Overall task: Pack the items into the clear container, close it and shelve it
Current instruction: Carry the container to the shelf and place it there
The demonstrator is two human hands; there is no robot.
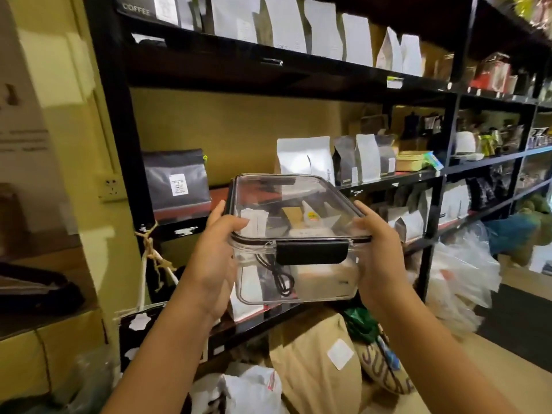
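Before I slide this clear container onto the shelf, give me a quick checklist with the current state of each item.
1. Lid seated on the clear container: ok.
2. Near black latch folded down: ok. Other latches: cannot tell.
3. Left hand and right hand grip opposite ends: ok.
4. Contents, including the black cable, all inside: ok.
5. Open shelf gap between the dark bag and the white bag: ok.
6. Container level: not ok, tilted slightly.

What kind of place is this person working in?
Probably a coffee shop's stockroom: black metal shelving lined with white coffee bags, a dark bag printed COFFEE, and burlap sacks on the floor.
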